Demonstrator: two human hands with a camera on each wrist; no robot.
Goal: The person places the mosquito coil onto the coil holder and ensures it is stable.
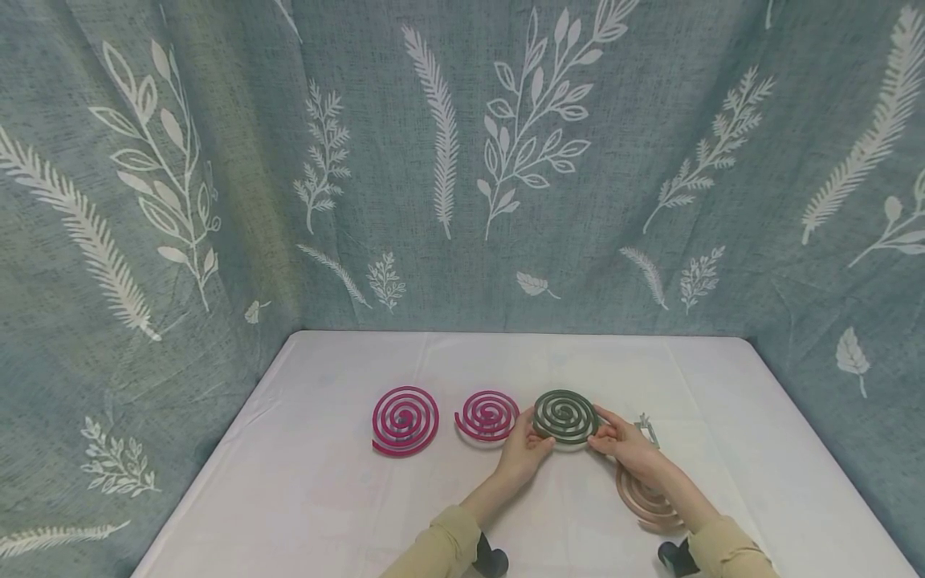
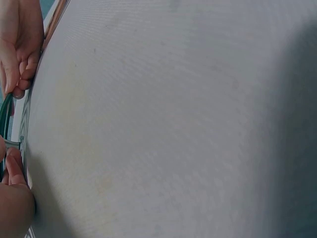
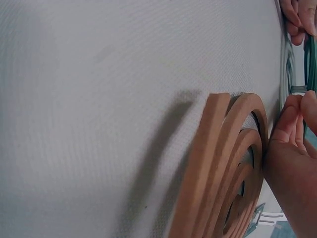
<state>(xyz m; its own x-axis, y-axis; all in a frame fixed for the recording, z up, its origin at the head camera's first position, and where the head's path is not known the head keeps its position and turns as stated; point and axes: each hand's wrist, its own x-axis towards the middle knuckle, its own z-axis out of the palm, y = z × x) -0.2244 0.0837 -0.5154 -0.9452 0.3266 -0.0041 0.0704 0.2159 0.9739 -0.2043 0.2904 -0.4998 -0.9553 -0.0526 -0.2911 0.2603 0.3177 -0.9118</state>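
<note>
Both hands hold a green mosquito coil [image 1: 564, 413] by opposite sides of its rim, close over the table. My left hand [image 1: 522, 453] pinches the left edge, and my right hand [image 1: 630, 446] pinches the right edge with thumb and fingers. In the right wrist view, a thin metal stand [image 3: 298, 89] shows just under the green coil, between the two hands. A brown mosquito coil [image 3: 203, 183] leans up off the cloth beside my right hand; in the head view the right forearm covers part of it.
Two magenta mosquito coils, the far-left one [image 1: 405, 417] and one nearer the left hand [image 1: 488, 416], are on the white-covered table [image 1: 289, 498]. A metal stand [image 1: 648, 432] lies beyond the right wrist. Patterned curtain [image 1: 462, 265] hangs at the back and sides.
</note>
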